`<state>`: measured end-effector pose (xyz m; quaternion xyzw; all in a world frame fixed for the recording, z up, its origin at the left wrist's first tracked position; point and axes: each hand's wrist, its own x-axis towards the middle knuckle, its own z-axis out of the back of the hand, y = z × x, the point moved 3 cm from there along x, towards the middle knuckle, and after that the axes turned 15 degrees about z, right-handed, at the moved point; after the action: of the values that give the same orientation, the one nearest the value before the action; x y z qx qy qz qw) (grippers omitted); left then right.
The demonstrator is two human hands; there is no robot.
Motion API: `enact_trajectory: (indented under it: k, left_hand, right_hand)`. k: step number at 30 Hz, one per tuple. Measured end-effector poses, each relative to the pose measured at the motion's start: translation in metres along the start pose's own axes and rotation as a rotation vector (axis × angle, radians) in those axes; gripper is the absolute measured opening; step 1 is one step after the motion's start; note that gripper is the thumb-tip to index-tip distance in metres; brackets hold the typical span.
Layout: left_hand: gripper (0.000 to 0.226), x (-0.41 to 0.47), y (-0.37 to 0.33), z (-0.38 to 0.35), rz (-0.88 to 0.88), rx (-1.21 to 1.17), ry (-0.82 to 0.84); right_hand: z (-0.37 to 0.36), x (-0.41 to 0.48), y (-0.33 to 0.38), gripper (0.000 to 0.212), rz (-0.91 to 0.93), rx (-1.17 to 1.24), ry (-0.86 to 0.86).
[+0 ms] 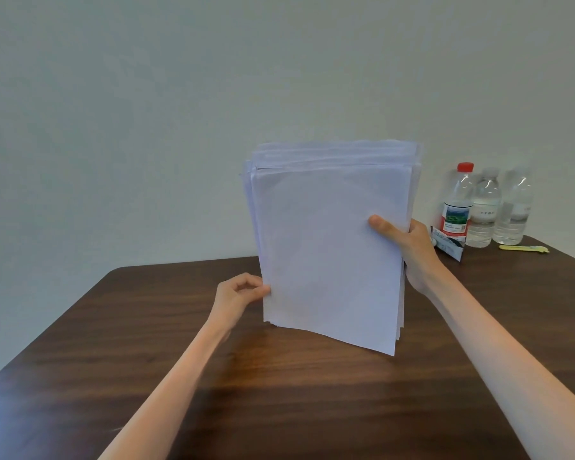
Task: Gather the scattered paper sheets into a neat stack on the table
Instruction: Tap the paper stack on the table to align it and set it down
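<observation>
**A:** How does the paper sit against the table?

**B:** The table [146,327] lies straight below the paper stack [329,244]. The stack stands upright on a short edge, with its long axis up and down and leaning slightly. Its top edges are staggered, not flush. I cannot tell whether the bottom edge touches the wood.

**A:** Who holds it?

**B:** Both hands. The right hand [409,247] grips the stack's right edge about halfway up, thumb [377,224] across the front sheet and fingers hidden behind. The left hand [239,293] pinches the left edge lower down, nearer the bottom.

**A:** Next move?

**B:** Probably a tap straight down along the long axis to square the edges. The bottles [485,210] stand well off to the stack's right and behind it.
</observation>
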<state>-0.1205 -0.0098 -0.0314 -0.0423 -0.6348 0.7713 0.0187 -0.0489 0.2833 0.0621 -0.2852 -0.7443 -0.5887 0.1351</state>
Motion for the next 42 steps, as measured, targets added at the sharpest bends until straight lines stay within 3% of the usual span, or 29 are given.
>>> enact_trajectory:
  k: [4,7,11,14,20,23,25,29,31,35,38,42]
  left_hand:
    - [0.010,-0.003,0.002,0.000,0.007,0.011,0.024]
    - [0.016,-0.006,-0.003,0.006,-0.014,0.061,0.065]
    - [0.080,-0.004,-0.023,0.010,-0.009,-0.046,0.209]
    - [0.095,-0.001,-0.056,0.006,-0.075,0.008,0.224]
    - [0.070,0.000,-0.114,-0.018,-0.322,-0.006,0.124]
    - [0.070,0.000,-0.126,-0.020,-0.358,-0.112,0.084]
    - [0.067,0.001,-0.132,-0.025,-0.384,-0.047,0.096]
    - [0.024,-0.004,-0.149,-0.031,-0.508,-0.043,-0.017]
    - [0.012,-0.006,-0.151,-0.032,-0.527,-0.059,-0.053]
    - [0.032,0.002,-0.124,-0.027,-0.299,-0.230,0.043]
    - [0.050,0.009,-0.085,-0.020,-0.093,-0.433,0.112]
    - [0.046,0.011,-0.029,-0.008,0.017,-0.418,0.236]
  right_hand:
    - [-0.006,-0.002,0.004,0.049,0.019,0.005,0.012]
    - [-0.007,-0.003,0.005,0.039,0.033,-0.001,-0.003]
    - [-0.007,-0.002,0.006,0.020,0.056,-0.064,-0.065]
    - [-0.008,0.000,0.007,0.012,0.097,-0.130,-0.134]
    - [-0.013,0.008,0.017,0.015,0.206,-0.137,-0.189]
    - [-0.016,0.010,0.022,0.026,0.255,-0.113,-0.134]
    - [-0.017,0.013,0.019,0.025,0.261,-0.128,-0.098]
    - [-0.028,0.014,0.023,0.022,0.411,-0.309,-0.195]
    - [-0.033,0.011,0.024,0.032,0.465,-0.338,-0.226]
    - [-0.021,0.004,0.009,0.022,0.322,-0.254,-0.173]
    - [-0.005,-0.001,-0.007,0.029,0.191,-0.165,-0.142]
    - [0.001,-0.004,-0.015,0.041,0.103,-0.099,-0.146]
